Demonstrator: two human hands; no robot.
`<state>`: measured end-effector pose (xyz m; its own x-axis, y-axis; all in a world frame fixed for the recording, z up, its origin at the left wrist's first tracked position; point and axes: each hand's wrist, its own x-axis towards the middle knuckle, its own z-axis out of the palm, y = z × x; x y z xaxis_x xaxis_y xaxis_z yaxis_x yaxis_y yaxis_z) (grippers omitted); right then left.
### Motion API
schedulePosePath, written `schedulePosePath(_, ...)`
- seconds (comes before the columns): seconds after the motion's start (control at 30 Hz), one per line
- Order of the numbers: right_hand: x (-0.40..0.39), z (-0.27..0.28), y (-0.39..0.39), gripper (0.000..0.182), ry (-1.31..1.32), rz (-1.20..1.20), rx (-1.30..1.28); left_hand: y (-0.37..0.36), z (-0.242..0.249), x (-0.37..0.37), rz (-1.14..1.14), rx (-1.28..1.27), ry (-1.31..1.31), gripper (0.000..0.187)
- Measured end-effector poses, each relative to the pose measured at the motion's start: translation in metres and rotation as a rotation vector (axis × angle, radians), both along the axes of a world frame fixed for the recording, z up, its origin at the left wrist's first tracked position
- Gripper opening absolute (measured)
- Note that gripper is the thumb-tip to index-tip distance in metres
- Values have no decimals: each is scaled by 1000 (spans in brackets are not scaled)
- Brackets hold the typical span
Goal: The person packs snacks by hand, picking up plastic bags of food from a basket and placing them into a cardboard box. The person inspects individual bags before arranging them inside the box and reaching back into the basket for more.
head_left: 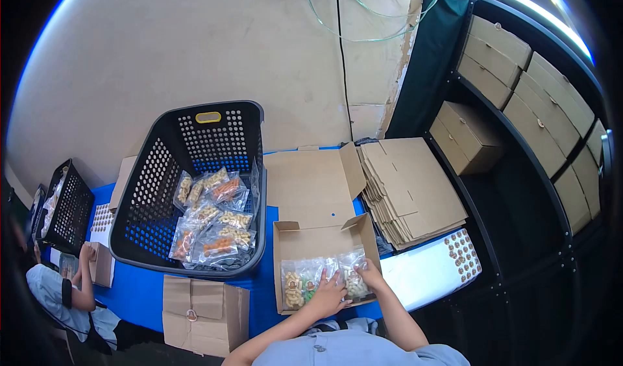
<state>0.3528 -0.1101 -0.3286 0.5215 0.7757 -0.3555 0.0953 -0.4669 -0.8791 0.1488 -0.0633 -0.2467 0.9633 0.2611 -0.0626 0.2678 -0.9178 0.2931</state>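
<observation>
An open cardboard box point(278, 243) with its lid folded back lies in front of me. Clear snack packets point(294, 288) stand in a row inside it, some with pale pieces and one with green. My left hand point(328, 296) rests on the middle packets, fingers spread. At the right end, my right hand point(370, 276) has its fingers around the top edge of a packet with whitish pieces point(354, 284). A large dark basket point(146, 236) left of the box holds several more packets point(220, 218), some orange and some pale.
Flattened cardboard point(415, 184) is stacked at the right, beside a white sheet of round stickers point(422, 272). A closed box point(201, 311) stands at the front left. Shelves with boxes point(545, 116) rise at the right. Another person point(65, 294) works far left near a smaller basket point(67, 200).
</observation>
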Motion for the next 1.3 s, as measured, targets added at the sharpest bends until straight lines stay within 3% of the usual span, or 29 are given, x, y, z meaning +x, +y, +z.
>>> schedulePosePath(0.1,-12,2,-1,61,230,-34,48,1,8,-6,23,89,-35,37)
schedulePosePath(0.17,-18,9,0,63,306,-42,40,3,17,-8,41,1,26,35)
schedulePosePath(0.23,-20,-4,-2,65,60,92,-68,3,15,-10,55,-15,-21,35)
schedulePosePath(0.27,-21,-12,-5,63,-220,112,-28,2,13,-11,68,-32,-70,36)
schedulePosePath(0.37,-33,22,-10,53,-456,145,6,2,-4,-12,149,-65,-206,39)
schedulePosePath(0.43,-32,32,-10,42,-519,251,-113,10,-1,-12,176,-139,-163,39)
schedulePosePath(0.5,-30,39,-12,37,-553,336,-267,26,26,-8,61,-416,-8,34)
schedulePosePath(0.53,-36,47,-11,40,-621,296,-259,33,26,-4,58,-366,-143,31)
schedulePosePath(0.6,-45,71,-8,43,-699,264,-250,53,78,6,78,-397,-220,30)
schedulePosePath(0.7,-53,120,18,59,-696,303,-102,75,185,0,52,-248,-439,25)
schedulePosePath(0.8,-67,166,51,66,-778,288,187,89,263,-18,92,-121,-592,21)
schedulePosePath(0.97,-108,267,111,62,-875,283,561,133,325,-64,207,150,-754,16)
schedulePosePath(1.1,-147,318,166,54,-929,377,877,173,340,-110,477,208,-602,19)
schedulePosePath(1.17,-172,325,198,51,-911,424,950,210,318,-132,491,300,-512,23)
schedulePosePath(1.3,-206,290,268,50,-1002,601,938,286,235,-175,649,367,222,33)
